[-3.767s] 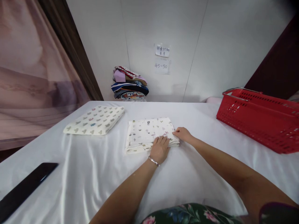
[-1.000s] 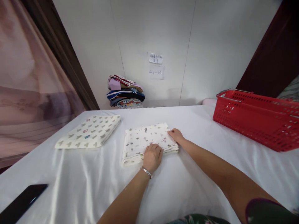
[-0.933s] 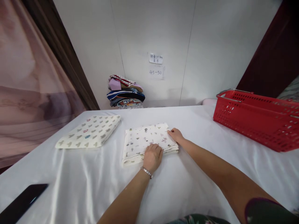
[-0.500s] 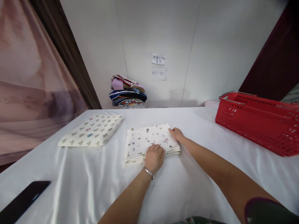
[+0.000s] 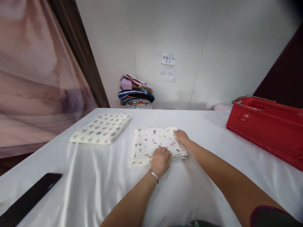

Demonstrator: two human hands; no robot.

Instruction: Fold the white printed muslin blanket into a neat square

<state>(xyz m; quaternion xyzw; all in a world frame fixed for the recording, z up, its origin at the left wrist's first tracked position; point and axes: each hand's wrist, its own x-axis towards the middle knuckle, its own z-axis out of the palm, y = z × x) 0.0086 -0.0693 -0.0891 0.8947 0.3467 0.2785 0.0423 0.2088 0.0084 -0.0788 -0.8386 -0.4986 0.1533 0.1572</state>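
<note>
A folded white cloth [image 5: 151,142] with small printed figures lies flat in several layers, its layered edge toward me. My left hand [image 5: 161,160], a silvery bracelet at its wrist, curls its fingers over the front edge of this cloth. The left thumb is hidden. At the far right corner, my right hand [image 5: 181,136] grips the cloth's side edge, with its fingertips partly out of sight. To the left rests another folded cloth [image 5: 101,128], cream with grey-green shapes and a few coloured ones; neither hand touches it.
All this lies on a white sheet-covered table [image 5: 94,189]. A red perforated basket [image 5: 267,126] stands at the right. A dark flat object [image 5: 30,198] lies at the near left. Behind the far edge rises a pile of folded fabrics [image 5: 136,91], against a wall with paper labels [image 5: 168,74].
The whole view has shifted, so most things appear a little farther right. Both hands keep their places on the folded cloth, which looks much the same.
</note>
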